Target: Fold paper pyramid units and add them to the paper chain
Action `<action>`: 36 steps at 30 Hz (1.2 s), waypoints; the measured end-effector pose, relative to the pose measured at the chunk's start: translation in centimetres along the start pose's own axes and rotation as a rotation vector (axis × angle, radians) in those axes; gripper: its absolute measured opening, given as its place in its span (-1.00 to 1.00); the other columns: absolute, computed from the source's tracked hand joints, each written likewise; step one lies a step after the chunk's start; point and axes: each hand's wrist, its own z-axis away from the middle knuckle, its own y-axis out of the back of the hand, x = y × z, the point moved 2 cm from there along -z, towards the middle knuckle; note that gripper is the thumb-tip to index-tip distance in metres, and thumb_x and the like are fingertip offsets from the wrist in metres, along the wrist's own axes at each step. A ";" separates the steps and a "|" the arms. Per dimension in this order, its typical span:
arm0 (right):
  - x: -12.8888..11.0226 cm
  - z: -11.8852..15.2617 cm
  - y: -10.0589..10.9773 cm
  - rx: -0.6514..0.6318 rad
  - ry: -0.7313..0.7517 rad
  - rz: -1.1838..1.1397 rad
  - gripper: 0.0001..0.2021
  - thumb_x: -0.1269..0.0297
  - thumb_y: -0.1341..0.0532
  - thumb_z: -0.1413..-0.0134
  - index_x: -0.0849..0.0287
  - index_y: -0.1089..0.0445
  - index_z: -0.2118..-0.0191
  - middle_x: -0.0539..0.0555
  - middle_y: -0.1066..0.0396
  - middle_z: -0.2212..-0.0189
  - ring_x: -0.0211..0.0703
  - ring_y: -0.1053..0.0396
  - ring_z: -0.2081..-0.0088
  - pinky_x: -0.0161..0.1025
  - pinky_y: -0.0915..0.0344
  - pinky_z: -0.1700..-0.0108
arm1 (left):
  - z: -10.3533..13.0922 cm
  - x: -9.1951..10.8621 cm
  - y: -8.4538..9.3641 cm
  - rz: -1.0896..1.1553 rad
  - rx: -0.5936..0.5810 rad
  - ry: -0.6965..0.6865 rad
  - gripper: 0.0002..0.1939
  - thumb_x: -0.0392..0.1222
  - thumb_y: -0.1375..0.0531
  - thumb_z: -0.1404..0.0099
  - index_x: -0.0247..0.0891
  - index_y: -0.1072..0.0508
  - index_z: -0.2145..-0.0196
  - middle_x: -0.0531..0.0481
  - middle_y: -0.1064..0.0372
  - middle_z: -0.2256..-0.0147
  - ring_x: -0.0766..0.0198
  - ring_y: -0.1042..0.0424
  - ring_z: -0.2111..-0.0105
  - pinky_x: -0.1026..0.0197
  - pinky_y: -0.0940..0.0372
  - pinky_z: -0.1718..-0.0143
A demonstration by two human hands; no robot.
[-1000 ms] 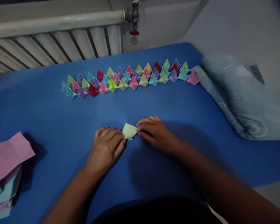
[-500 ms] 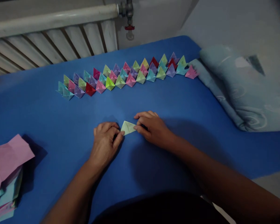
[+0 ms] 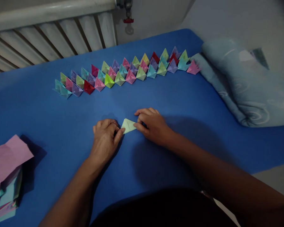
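A small piece of folded pale green paper (image 3: 128, 125) lies low over the blue tabletop, held between my two hands. My left hand (image 3: 106, 136) pinches its left corner, thumb on top and the other fingers curled. At the right corner, my right hand (image 3: 152, 126) grips the paper between thumb and index finger. Beyond the hands stand rows of folded paper boats (image 3: 119, 78) in green, pink, purple, blue and red, lined up from left to right.
At the left edge is a stack of coloured paper sheets (image 3: 9, 189) with a creased pink sheet (image 3: 11, 156) on top. A folded light-blue patterned blanket (image 3: 248, 85) lies on the right of the blue table (image 3: 68, 126). Behind it are a white radiator (image 3: 85, 34) and a red-handled valve (image 3: 128, 20).
The view has tilted and shifted slightly, so everything sits a little higher in it. Both hands keep hold of the green paper in nearly the same pose.
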 end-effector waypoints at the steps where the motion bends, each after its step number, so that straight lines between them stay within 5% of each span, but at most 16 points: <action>1: 0.0 0.0 0.0 -0.003 -0.003 0.005 -0.80 0.32 -0.15 -0.16 0.17 -0.31 0.49 0.12 -0.41 0.07 -0.05 -0.27 0.12 -0.08 -0.11 0.08 | 0.0 0.0 0.0 -0.007 -0.002 -0.001 -0.77 -0.11 -0.16 -0.31 -0.23 -0.43 0.47 -0.11 -0.43 0.21 0.04 -0.29 0.19 -0.04 -0.15 0.17; 16: -0.5 -0.1 0.1 -0.012 -0.027 0.053 -0.81 0.33 -0.18 -0.14 0.19 -0.31 0.49 0.13 -0.41 0.06 -0.05 -0.28 0.11 -0.10 -0.09 0.08 | 0.0 0.7 0.1 -0.117 -0.050 0.013 -0.77 -0.11 -0.13 -0.33 -0.27 -0.45 0.42 -0.13 -0.41 0.19 0.05 -0.29 0.18 0.01 -0.15 0.17; 27: -0.6 -0.2 -0.2 -0.011 -0.041 0.093 -0.83 0.33 -0.18 -0.14 0.19 -0.33 0.46 0.13 -0.41 0.05 -0.06 -0.28 0.12 -0.11 -0.09 0.09 | 0.4 1.3 -0.2 -0.194 0.078 -0.026 -0.84 -0.15 -0.15 -0.32 -0.28 -0.43 0.35 -0.15 -0.42 0.22 0.07 -0.30 0.24 0.04 -0.15 0.22; 36: -0.8 -0.2 -0.1 0.001 -0.037 0.095 -0.85 0.34 -0.19 -0.13 0.20 -0.33 0.46 0.13 -0.43 0.05 -0.06 -0.28 0.13 -0.12 -0.09 0.11 | 0.7 2.4 -0.8 -0.193 0.126 -0.319 -0.80 -0.33 -0.06 -0.38 -0.22 -0.47 0.15 -0.08 -0.49 0.21 0.17 -0.36 0.26 0.05 -0.14 0.15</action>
